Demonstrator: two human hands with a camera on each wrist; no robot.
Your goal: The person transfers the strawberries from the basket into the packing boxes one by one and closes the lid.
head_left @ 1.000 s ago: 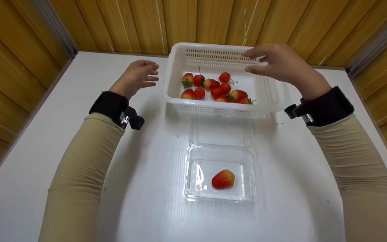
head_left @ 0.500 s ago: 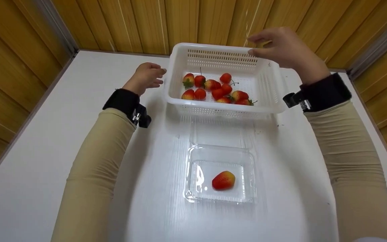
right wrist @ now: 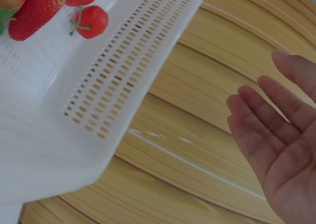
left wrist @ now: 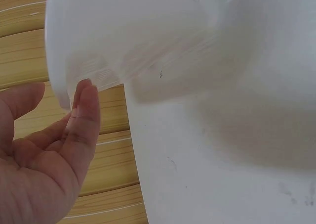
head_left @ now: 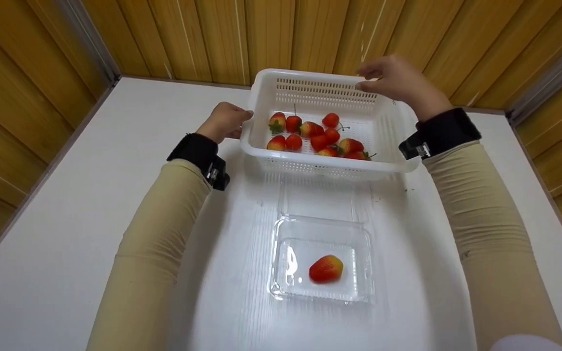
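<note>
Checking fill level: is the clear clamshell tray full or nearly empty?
Nearly empty: the clear tray holds one strawberry; its lid lies open.

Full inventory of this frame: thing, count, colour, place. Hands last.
basket: 1, white, slotted walls, far middle of the table.
strawberries in the basket: about 11, red, some with green tops, on its floor.
clamshell tray: 1, clear, lid open flat toward the basket, near middle of the table.
strawberry in the tray: 1, red and orange, alone.
table: 1, white.
wall panels: wood, yellow-brown, behind and at both sides.
sleeves: 2, beige, with black wrist straps.
left hand: at the basket's left rim, fingertip at the corner in the wrist view; grip not plain.
right hand: open, at the far right corner, apart from it in the wrist view.
</note>
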